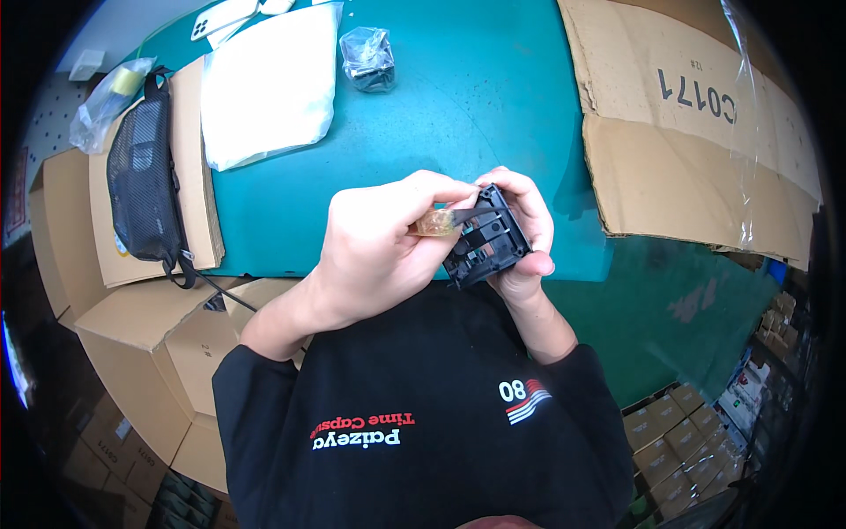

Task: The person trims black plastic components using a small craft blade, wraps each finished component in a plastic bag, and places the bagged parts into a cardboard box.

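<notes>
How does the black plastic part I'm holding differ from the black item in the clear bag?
The black plastic part is bare; the bagged item sits inside crinkled clear plastic. The part is tilted in the right hand, while the bagged item rests on the green table. The part shows ribs and openings, but wrapping obscures the bagged item's details. Both look black.

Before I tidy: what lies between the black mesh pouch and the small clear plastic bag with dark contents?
In the head view, brown cardboard, then a large white plastic packet, lie between pouch and clear bag.
</notes>
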Tool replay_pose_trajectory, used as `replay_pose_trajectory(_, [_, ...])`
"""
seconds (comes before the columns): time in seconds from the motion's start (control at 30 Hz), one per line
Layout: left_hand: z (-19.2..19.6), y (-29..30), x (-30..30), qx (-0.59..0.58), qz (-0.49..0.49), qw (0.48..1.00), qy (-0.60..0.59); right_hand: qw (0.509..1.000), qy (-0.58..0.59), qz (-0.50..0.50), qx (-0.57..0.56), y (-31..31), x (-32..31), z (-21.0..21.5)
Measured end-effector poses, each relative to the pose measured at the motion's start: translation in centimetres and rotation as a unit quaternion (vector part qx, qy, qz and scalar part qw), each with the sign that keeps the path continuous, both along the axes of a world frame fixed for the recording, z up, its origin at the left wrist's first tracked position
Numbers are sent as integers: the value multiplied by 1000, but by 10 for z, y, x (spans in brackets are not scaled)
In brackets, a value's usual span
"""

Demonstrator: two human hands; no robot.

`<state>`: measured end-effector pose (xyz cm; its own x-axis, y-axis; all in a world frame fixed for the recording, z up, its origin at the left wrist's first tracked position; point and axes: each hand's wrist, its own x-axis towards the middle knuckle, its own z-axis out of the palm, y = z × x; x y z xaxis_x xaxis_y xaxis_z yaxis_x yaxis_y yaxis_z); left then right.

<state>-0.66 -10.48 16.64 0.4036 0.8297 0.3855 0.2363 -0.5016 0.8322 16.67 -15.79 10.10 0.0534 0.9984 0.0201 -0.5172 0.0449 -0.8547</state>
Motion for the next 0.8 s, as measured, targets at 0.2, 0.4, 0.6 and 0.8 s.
replay_pose_trajectory(0.2, [36,-5,-18,-126,2,990,70,991,-34,-43,121,7,11,-13])
replay_pose_trajectory(0.4, [47,-16,-29,-25,-39,976,214,964,-82,-47,248,19,19,-21])
replay_pose_trajectory(0.6, [58,-21,-23,23,-35,950,311,932,-147,-41,328,25,23,-21])
replay_pose_trajectory(0.8, [60,-21,-19,31,-35,938,344,924,-137,-67,350,27,20,-17])
